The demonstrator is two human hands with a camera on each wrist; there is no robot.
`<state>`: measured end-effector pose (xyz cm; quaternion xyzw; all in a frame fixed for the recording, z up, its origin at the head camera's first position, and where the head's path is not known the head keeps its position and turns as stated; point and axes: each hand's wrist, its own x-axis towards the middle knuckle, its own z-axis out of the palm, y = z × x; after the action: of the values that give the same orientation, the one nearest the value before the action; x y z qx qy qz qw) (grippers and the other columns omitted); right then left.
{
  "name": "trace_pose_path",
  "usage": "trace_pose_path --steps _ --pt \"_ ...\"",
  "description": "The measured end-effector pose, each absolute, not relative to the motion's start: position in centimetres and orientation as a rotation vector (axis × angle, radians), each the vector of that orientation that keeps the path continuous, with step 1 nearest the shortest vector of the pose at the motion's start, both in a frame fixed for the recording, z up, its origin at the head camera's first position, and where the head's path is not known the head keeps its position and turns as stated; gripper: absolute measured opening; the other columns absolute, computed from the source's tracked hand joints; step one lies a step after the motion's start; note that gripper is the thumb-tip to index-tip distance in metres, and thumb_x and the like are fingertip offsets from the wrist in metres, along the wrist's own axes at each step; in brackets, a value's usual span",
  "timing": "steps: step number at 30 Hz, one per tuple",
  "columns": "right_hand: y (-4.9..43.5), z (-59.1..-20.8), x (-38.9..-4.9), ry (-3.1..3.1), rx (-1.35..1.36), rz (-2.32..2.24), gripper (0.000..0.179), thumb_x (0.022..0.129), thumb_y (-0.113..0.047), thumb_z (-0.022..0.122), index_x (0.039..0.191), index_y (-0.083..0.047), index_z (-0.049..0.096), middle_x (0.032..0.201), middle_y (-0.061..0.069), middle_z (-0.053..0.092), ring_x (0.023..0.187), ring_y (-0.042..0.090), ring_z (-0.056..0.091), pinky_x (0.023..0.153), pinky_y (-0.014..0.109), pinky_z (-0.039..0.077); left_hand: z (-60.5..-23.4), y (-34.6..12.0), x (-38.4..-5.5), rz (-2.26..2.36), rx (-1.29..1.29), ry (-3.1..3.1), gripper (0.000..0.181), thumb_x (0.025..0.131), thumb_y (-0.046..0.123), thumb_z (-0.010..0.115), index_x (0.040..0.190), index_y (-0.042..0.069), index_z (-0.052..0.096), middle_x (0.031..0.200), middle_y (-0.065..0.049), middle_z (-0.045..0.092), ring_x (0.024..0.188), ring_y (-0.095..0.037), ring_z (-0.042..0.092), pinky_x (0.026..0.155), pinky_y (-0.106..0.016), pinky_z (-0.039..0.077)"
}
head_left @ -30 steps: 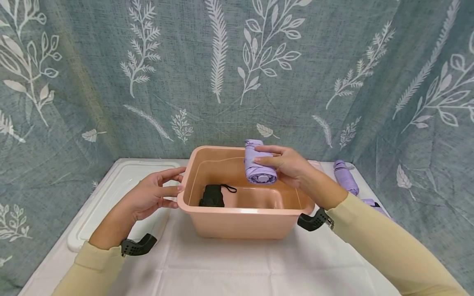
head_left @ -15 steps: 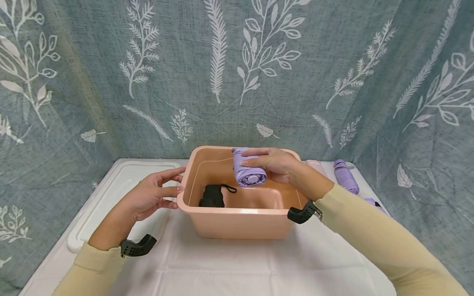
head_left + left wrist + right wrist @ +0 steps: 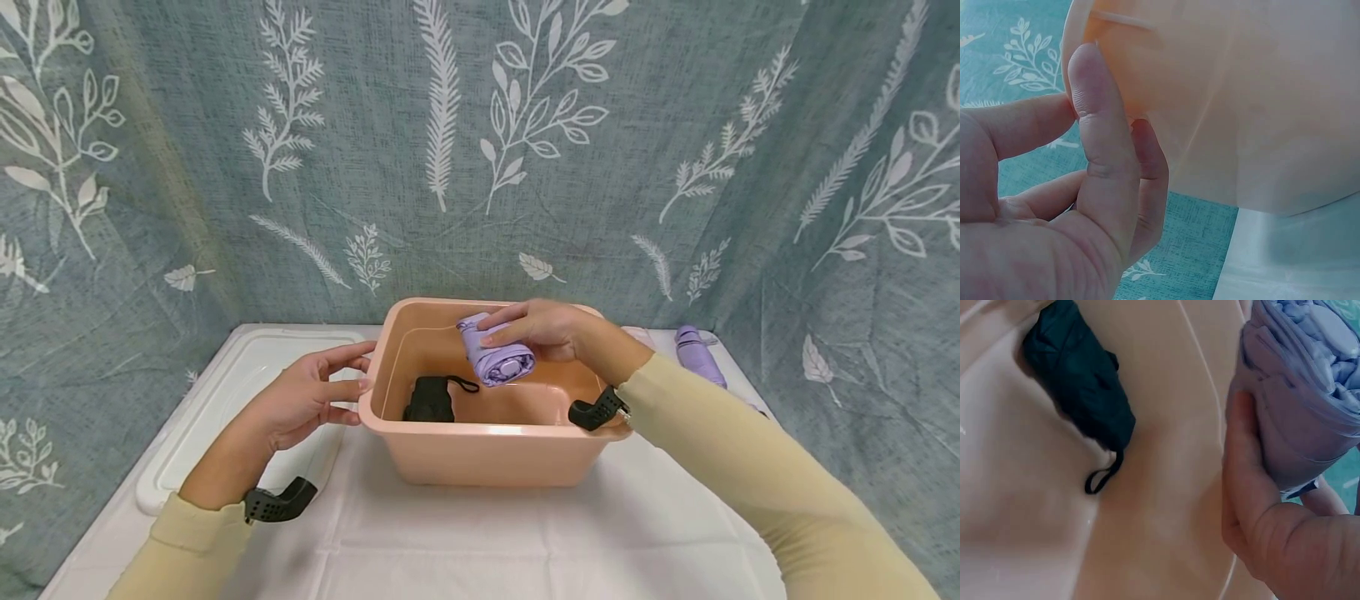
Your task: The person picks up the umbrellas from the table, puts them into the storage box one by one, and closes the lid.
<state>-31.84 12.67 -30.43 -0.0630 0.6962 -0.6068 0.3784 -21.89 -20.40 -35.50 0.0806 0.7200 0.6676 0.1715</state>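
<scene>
A rolled lavender folding umbrella [image 3: 495, 350] is held in my right hand [image 3: 543, 327], tilted over the inside of a peach plastic bin [image 3: 480, 457]. Its round bundled end with a pale cap faces me; the right wrist view shows my fingers wrapped along the lavender cloth [image 3: 1297, 425]. Inside the bin, at the left, lies a black folding umbrella [image 3: 430, 400] with a wrist loop, which looks dark green in the right wrist view. My left hand [image 3: 315, 392] touches the bin's left rim from outside, fingers spread and loosely bent, fingertips against the wall.
A white lid [image 3: 247, 400] lies flat on the white-covered table [image 3: 450, 542] at the left. Another lavender umbrella [image 3: 699, 358] lies right of the bin, partly behind my right sleeve. A patterned grey-green curtain [image 3: 450, 167] hangs close behind and on both sides.
My right hand has carried the lavender umbrella leftward and slightly lower over the bin, turning it a little. My left hand has stayed at the rim.
</scene>
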Motion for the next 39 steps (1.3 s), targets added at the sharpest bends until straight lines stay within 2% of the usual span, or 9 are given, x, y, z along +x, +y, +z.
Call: trace_pose_path --steps 8,12,15,19,21,25,31,39 --pt "11.4 -31.1 -32.6 1.768 -0.176 -1.465 0.046 0.101 -0.005 0.062 0.146 -0.004 0.056 0.117 0.014 0.062 0.088 0.02 0.068 0.075 0.028 0.062 -35.4 -20.4 -21.9 1.893 0.222 2.054 0.074 0.099 0.012 0.068 0.162 0.008 0.029 0.126 -0.007 0.045 0.08 -0.011 0.069 0.069 -0.03 0.064" --pt "10.6 -31.3 -32.8 1.764 -0.178 -1.417 0.045 0.1 -0.006 0.065 0.144 -0.004 0.058 0.126 0.015 0.06 0.094 0.021 0.067 0.077 0.028 0.062 -35.4 -20.5 -21.8 1.895 0.239 2.054 0.074 0.099 0.011 0.067 0.162 0.007 0.029 0.125 -0.007 0.045 0.08 -0.012 0.069 0.068 -0.031 0.064" --pt "10.3 -31.8 -33.0 1.785 -0.237 -1.352 0.044 0.1 -0.008 0.066 0.143 -0.004 0.059 0.135 0.01 0.061 0.095 0.02 0.068 0.079 0.027 0.062 -35.4 -20.5 -21.9 1.895 0.233 2.053 0.074 0.099 0.01 0.067 0.162 0.007 0.029 0.125 -0.007 0.045 0.08 -0.012 0.069 0.068 -0.031 0.064" --pt "9.8 -32.6 -33.3 1.779 -0.254 -1.288 0.042 0.1 -0.01 0.065 0.142 -0.003 0.06 0.13 0.008 0.065 0.091 0.019 0.07 0.078 0.026 0.061 -35.4 -20.5 -21.9 1.891 0.227 2.051 0.074 0.099 0.012 0.068 0.162 0.007 0.029 0.125 -0.007 0.045 0.081 -0.012 0.069 0.069 -0.031 0.064" --pt "9.6 -32.8 -33.5 1.745 -0.224 -1.277 0.043 0.102 -0.009 0.063 0.143 -0.001 0.057 0.122 0.012 0.066 0.091 0.02 0.069 0.078 0.026 0.061 -35.5 -20.4 -21.9 1.885 0.224 2.052 0.074 0.099 0.013 0.068 0.162 0.008 0.029 0.126 -0.007 0.045 0.082 -0.011 0.069 0.069 -0.031 0.064" --pt "9.5 -33.1 -33.8 1.748 -0.246 -1.224 0.042 0.103 -0.008 0.06 0.145 -0.001 0.055 0.116 0.008 0.067 0.09 0.018 0.068 0.076 0.024 0.06 -35.7 -20.2 -22.1 1.876 0.209 2.056 0.074 0.099 0.013 0.069 0.162 0.01 0.031 0.127 -0.007 0.045 0.082 -0.011 0.07 0.071 -0.031 0.064" --pt "8.9 -33.8 -34.3 1.697 -0.178 -1.263 0.039 0.101 -0.001 0.06 0.139 0.005 0.056 0.104 0.01 0.068 0.083 0.02 0.069 0.072 0.026 0.061 -35.5 -20.3 -22.1 1.888 0.236 2.054 0.074 0.099 0.011 0.068 0.162 0.007 0.03 0.125 -0.007 0.046 0.081 -0.013 0.07 0.069 -0.031 0.065" --pt "8.3 -35.3 -34.5 1.703 -0.103 -1.222 0.042 0.099 0.006 0.059 0.141 0.005 0.055 0.109 0.013 0.064 0.089 0.023 0.066 0.073 0.029 0.061 -35.3 -20.3 -22.0 1.896 0.233 2.036 0.074 0.099 0.01 0.068 0.162 0.006 0.03 0.124 -0.006 0.047 0.082 -0.013 0.071 0.069 -0.031 0.065"
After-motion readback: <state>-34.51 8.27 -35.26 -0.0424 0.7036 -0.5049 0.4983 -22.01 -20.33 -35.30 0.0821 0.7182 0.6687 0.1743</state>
